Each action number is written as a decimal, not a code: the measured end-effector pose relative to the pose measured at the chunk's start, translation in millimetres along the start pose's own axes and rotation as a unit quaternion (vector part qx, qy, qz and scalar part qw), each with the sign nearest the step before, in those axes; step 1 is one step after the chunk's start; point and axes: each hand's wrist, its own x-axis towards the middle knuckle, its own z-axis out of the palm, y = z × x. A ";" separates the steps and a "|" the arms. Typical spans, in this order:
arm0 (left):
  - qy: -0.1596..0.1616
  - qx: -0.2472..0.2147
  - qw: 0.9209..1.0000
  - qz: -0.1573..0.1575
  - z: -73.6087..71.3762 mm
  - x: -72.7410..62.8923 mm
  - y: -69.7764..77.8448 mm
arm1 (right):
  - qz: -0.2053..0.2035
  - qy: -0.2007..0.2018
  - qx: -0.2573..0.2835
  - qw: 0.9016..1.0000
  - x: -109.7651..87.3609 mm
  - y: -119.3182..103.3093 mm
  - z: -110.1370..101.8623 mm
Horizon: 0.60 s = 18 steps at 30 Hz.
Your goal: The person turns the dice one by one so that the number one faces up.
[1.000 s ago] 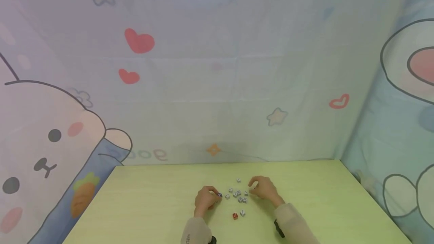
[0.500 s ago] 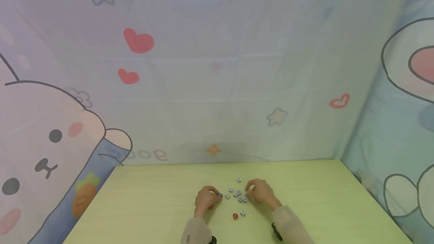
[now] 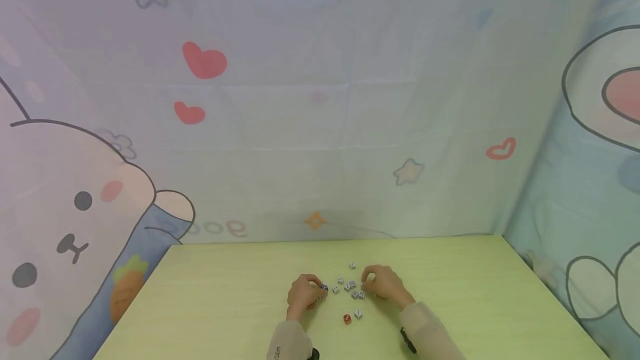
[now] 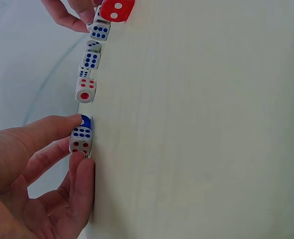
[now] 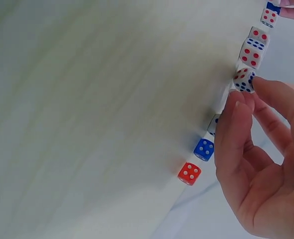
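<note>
My left hand [image 3: 302, 292] pinches a blue die [image 4: 85, 121] and a white die [image 4: 81, 138] side by side between its fingertips. The white one shows blue and red pips in the left wrist view. Across from it, my right hand [image 3: 385, 280] holds a white die [image 5: 244, 79] between thumb and a finger; the hand covers most of that die in the head view. Between both hands lies a loose cluster of white dice [image 3: 354, 295], and one white die [image 3: 352, 266] sits farther back.
Nearer me on the pale yellow-green table [image 3: 225, 293] are a red die [image 3: 347, 319] and a white die [image 3: 358, 314]. The right wrist view also shows a blue die [image 5: 204, 149] and a red die [image 5: 189, 173] beside the right fingers. A patterned cloth [image 3: 320, 126] hangs behind.
My right hand has come in left and slightly down to the white die at the cluster's right edge and now pinches it. The left hand stays where it was, holding its dice.
</note>
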 end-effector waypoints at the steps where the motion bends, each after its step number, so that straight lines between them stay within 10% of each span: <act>1: -0.001 -0.002 1.000 -0.001 -0.2 -0.2 0.2 | -0.003 -0.001 -0.002 1.000 -0.3 0.2 -0.1; 18: 0.005 -0.003 1.000 -0.008 0.3 -0.2 1.4 | 0.008 -0.002 -0.008 1.000 -2.0 2.5 -1.6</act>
